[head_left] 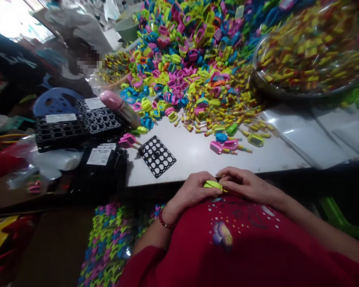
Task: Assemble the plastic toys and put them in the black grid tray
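Observation:
My left hand [195, 189] is closed round a yellow-green plastic piece [213, 185], close to my belly at the table's front edge. My right hand [243, 184] meets it from the other side, its fingers bent together at the right end of that piece. A bit of yellow shows under the right fingertips, too small to name. Just beyond my hands, pink plastic pieces [216, 147] and a blue one [221, 137] lie on the white table [191, 159] with thin yellow sticks. Left of them is a black grid tray [158, 156] with round holes.
A large heap of coloured plastic pieces [179, 52] covers the back. Small yellow sticks [227, 115] spill before it. At right stands a clear tub [308, 93] of them, beside plastic bags [305, 131]. Stacked black trays [60, 133] and a pink-capped bottle [119, 107] stand left; another person sits beyond.

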Tool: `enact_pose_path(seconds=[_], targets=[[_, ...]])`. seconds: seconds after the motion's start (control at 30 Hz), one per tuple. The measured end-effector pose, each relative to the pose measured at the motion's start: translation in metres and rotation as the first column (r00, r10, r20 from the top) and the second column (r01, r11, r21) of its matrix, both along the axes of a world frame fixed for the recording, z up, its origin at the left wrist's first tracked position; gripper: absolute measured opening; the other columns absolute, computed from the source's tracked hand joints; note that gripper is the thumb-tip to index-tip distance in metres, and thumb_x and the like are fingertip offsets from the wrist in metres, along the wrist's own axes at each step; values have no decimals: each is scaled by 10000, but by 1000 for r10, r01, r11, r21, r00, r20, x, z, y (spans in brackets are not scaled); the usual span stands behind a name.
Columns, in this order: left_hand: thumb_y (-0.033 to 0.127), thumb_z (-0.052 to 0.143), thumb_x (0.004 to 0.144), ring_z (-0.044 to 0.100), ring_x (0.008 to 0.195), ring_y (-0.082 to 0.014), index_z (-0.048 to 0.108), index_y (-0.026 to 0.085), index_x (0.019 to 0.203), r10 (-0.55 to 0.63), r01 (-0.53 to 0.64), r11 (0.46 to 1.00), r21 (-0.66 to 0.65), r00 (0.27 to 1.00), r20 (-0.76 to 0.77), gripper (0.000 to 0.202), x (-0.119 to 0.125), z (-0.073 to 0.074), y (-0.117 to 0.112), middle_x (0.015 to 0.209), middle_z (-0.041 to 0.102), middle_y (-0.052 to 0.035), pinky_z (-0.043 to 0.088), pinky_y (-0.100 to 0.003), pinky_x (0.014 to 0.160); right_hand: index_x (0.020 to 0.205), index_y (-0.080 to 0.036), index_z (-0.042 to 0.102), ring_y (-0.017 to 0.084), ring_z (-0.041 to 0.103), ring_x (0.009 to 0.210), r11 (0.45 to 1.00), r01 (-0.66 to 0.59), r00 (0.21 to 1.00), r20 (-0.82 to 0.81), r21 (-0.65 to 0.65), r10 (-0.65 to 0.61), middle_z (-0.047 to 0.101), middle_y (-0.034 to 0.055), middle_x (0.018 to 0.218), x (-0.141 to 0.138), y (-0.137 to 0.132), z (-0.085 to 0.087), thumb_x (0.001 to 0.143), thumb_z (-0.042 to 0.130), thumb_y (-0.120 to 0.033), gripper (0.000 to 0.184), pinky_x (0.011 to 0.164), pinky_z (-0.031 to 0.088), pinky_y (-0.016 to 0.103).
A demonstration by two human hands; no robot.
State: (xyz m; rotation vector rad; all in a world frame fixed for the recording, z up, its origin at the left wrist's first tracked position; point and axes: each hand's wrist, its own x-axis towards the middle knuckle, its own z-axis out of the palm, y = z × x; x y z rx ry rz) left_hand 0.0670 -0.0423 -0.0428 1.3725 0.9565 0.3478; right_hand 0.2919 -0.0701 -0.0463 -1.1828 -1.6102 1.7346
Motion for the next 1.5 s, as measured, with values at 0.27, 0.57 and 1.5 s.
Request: enact_pose_path(seconds=[0.27, 0.57, 1.5], targets=[[422, 819, 654, 519, 624, -108, 701, 137, 835, -163, 143, 954, -262, 985, -56, 358, 13, -33, -12, 711, 635, 3, 397, -218, 593, 823, -186, 674, 159, 558, 736, 998, -64, 986, 157, 21, 60, 636, 27, 801, 5, -11, -5, 930, 551, -533, 383, 669, 444, 286], [442, 793, 694, 461, 604, -89, 664, 146, 798, -187, 171, 965, -200, 980, -66, 339, 15, -30, -14, 683, 560, 34, 338, -202, 554, 804, -170, 602, 98, 471, 639, 889, -69, 989, -145, -452, 3, 575, -35, 738, 2, -10, -17, 762, 758, -549, 411, 611, 369, 246], [425, 791, 761, 573, 705, -146, 744, 175, 736, -120, 75, 967, 245, 977, 175, 255, 14, -41, -32, 791, 610, -56, 437, -264, 645, 752, -164, 639, 105, 507, 652, 887, -192, 981, -116, -419, 158, 620, -14, 745, 13, -15, -17, 771, 743, -457, 311, 624, 383, 254]])
